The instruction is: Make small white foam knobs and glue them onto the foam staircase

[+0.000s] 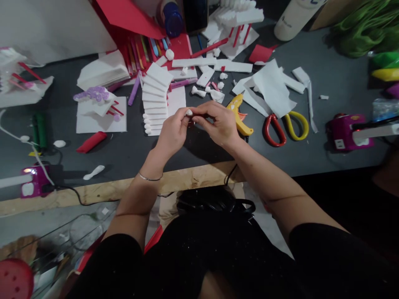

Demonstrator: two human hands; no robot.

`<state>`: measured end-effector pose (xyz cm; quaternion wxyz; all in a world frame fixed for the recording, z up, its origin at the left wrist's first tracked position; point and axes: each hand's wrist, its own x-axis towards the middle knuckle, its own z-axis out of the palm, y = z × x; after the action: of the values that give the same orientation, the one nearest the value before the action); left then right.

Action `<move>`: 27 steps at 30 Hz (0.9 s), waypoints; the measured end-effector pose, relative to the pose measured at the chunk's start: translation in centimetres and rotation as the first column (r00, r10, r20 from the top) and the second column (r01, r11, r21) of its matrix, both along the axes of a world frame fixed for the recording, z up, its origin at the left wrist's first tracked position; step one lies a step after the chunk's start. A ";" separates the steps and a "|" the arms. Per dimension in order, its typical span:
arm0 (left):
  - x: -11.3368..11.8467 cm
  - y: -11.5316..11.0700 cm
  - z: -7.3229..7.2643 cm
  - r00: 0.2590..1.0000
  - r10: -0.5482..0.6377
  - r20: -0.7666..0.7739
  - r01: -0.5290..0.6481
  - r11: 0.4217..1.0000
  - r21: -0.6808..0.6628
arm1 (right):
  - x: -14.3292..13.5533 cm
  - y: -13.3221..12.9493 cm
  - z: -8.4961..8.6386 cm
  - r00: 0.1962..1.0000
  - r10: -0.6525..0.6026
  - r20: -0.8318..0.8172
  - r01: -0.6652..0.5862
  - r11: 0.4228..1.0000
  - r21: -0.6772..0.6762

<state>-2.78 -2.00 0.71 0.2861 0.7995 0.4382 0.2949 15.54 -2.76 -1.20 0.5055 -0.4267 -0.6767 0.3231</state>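
My left hand (173,132) and my right hand (220,123) meet over the dark table (199,151) near its front edge. Pinched between the fingertips of both is a small white piece (188,112), mostly covered by the fingers. Just left of my left hand lies a fan of white foam strips (156,97) with rounded ends. A yellow glue gun (240,116) rests right beside my right hand. Small white clay bits (198,91) are scattered beyond the hands.
Scissors with red and yellow handles (296,124) lie to the right under white paper (271,89). A white bottle (294,20), purple power sockets (350,132), a red roll (92,142) and white models on red sticks (99,104) stand around. Cables hang at the front edge.
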 end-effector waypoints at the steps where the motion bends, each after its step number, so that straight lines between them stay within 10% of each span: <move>1: 0.0 0.0 -0.1 1.000 0.006 -0.005 -0.006 1.000 0.005 | 0.1 0.0 0.1 1.000 0.004 0.008 -0.004 1.000 -0.017; 18: 1.1 -1.2 0.8 0.988 0.153 -0.012 -0.150 0.979 0.137 | -0.7 -0.2 -0.2 0.989 -0.062 -0.134 0.054 0.997 -0.062; 27: 1.3 -0.9 0.5 0.978 0.173 0.114 -0.178 0.983 0.038 | -0.7 0.9 -1.0 0.935 0.033 -0.354 -0.113 0.972 -0.208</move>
<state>-1.46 -2.89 1.23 0.2633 0.7470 0.4834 0.3729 14.87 -1.85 -2.19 0.5532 -0.3919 -0.5513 0.4863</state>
